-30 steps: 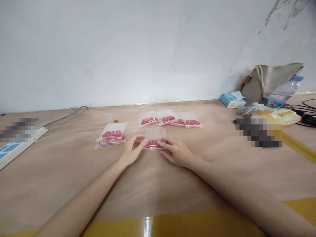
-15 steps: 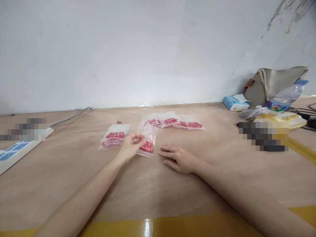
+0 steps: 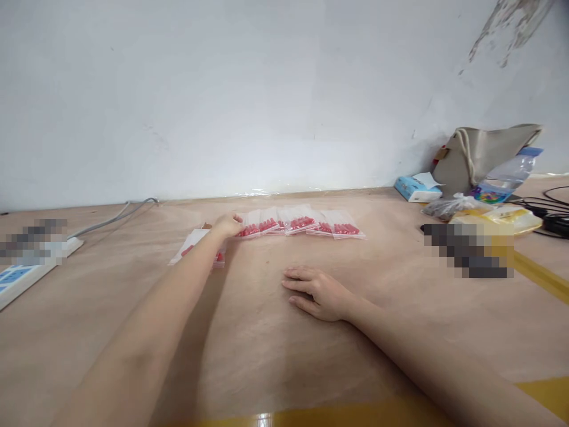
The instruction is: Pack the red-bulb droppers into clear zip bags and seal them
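Note:
Several clear zip bags of small red pieces lie in an overlapping row near the wall. My left hand is stretched out to the row's left end, its fingers pinched at the edge of the leftmost zip bag. Below my left wrist, other zip bags with red pieces lie in a pile, partly covered by my forearm. My right hand rests palm down on the table in front of the row, fingers stretched and holding nothing.
A white power strip with a grey cable lies at the left. To the right are a blue tissue pack, a beige bag, a plastic bottle, a yellow packet and black cables. Yellow tape crosses the tabletop.
My left hand has carried a zip bag from the table's middle, forward and left, to the left end of the row. My right hand stays in place. The view has shifted slightly.

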Action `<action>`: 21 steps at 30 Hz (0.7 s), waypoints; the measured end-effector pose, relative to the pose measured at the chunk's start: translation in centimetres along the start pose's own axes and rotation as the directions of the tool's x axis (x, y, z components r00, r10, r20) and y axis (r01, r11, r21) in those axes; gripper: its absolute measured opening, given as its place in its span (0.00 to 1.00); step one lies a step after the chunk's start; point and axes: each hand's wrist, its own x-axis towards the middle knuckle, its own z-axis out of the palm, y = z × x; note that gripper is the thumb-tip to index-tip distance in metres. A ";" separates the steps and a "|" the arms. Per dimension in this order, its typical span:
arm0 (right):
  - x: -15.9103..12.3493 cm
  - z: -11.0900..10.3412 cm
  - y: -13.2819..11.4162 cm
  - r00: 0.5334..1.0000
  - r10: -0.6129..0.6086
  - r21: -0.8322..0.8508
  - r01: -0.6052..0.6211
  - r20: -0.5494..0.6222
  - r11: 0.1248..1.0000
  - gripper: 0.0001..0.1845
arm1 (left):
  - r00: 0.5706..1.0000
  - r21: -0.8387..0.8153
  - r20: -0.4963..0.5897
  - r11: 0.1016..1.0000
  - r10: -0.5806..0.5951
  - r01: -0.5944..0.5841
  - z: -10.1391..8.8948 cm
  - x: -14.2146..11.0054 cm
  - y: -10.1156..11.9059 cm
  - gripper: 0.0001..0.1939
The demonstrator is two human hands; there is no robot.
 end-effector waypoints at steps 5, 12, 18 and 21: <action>-0.1 0.0 0.1 1.000 -0.004 -0.002 0.004 -0.005 1.000 0.19 | 0.977 0.254 0.066 0.944 0.201 -0.212 -3.0 -2.4 -0.1 0.12; -0.2 0.1 0.2 1.000 0.020 0.005 -0.020 0.010 1.000 0.19 | 0.787 0.488 0.433 0.620 0.439 -0.615 -11.3 -8.1 -4.5 0.29; -0.2 0.0 0.2 1.000 0.015 0.017 -0.015 -0.017 1.000 0.19 | 0.827 0.488 0.310 0.667 0.470 -0.562 -11.7 -8.9 -8.1 0.21; -0.3 0.0 0.2 1.000 0.019 0.009 -0.019 -0.016 1.000 0.19 | 0.864 0.445 0.089 0.756 0.496 -0.480 -10.8 -9.0 -7.4 0.19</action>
